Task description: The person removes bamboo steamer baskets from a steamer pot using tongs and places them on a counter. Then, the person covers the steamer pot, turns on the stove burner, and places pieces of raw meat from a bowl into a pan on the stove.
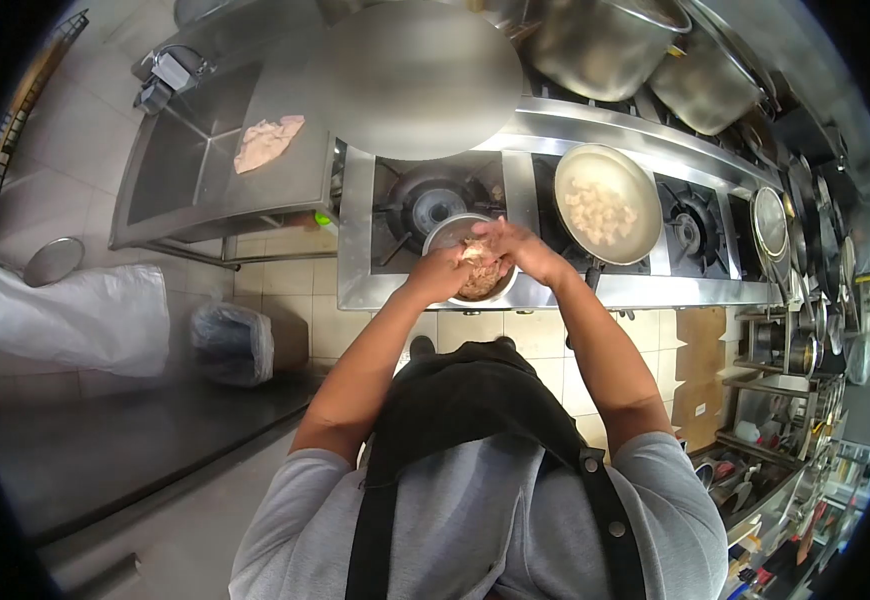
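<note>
Both hands are together over a metal bowl (431, 238) at the front edge of the stove. Inside the bowl lies a brownish-pink, lumpy food mixture (481, 286). My left hand (440, 275) comes in from the left, its fingers closed on a small pale piece of food (474, 250). From the right, my right hand (527, 247) meets it with bent fingers pressed at the same piece. The fingers partly cover the food, so its exact kind cannot be told. To the right, a wide pale frying pan (577, 165) holds several light chunks of food (600, 212).
A burner (440, 208) sits behind the bowl and another burner (690, 230) right of the pan. Large metal pots (605, 45) stand at the back. A pinkish cloth (269, 143) lies on the steel sink counter (300, 195). Left below is a lined bin (233, 345).
</note>
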`<state>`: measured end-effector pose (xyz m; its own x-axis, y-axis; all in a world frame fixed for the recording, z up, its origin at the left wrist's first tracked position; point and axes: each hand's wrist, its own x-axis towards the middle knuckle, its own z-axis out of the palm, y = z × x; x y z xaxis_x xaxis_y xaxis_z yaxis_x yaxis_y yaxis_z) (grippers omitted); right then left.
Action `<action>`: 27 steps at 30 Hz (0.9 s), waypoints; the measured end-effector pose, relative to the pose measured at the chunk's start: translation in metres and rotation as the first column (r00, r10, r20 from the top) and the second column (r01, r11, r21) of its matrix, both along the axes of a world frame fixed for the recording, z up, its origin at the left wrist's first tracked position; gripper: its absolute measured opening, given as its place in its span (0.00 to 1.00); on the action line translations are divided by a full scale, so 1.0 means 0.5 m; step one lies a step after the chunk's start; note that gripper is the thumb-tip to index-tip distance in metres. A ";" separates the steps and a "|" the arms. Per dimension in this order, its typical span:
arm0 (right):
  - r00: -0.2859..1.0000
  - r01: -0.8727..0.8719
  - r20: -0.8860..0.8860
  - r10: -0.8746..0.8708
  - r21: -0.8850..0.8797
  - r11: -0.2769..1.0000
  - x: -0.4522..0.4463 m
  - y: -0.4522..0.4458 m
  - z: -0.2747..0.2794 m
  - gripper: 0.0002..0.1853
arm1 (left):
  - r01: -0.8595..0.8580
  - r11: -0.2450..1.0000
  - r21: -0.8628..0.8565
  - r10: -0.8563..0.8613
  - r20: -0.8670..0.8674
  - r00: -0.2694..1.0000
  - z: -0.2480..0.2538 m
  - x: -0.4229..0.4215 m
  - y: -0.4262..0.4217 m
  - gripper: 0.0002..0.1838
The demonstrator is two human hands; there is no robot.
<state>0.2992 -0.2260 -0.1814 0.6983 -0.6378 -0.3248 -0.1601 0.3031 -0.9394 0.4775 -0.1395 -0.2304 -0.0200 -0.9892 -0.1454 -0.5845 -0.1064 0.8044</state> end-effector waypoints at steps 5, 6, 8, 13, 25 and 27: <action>0.931 -0.355 -0.283 0.230 -0.558 0.750 0.014 0.012 -0.029 0.16 | 0.132 0.990 0.056 -0.142 0.227 0.964 0.057 -0.009 0.005 0.18; 0.905 -0.389 -0.373 0.207 -0.522 0.759 0.013 0.012 -0.022 0.13 | 0.179 0.981 0.077 -0.194 0.279 0.940 0.056 -0.007 0.006 0.19; 0.894 -0.414 -0.407 0.189 -0.586 0.697 0.012 0.011 -0.009 0.12 | 0.156 0.986 0.065 -0.167 0.271 0.948 0.053 -0.007 0.008 0.19; 0.935 -0.335 -0.331 0.126 -0.710 0.619 -0.001 0.003 -0.040 0.10 | 0.117 0.992 0.052 -0.126 0.241 0.962 0.049 0.000 0.004 0.19; 0.938 0.295 0.109 -0.328 0.244 0.924 -0.004 0.015 -0.048 0.07 | -0.207 0.896 0.392 0.397 -0.503 0.768 0.011 0.005 -0.001 0.06; 0.905 0.256 0.218 -0.366 0.410 0.876 -0.010 0.022 -0.051 0.08 | -0.191 0.915 0.355 0.360 -0.504 0.785 -0.006 0.002 -0.001 0.06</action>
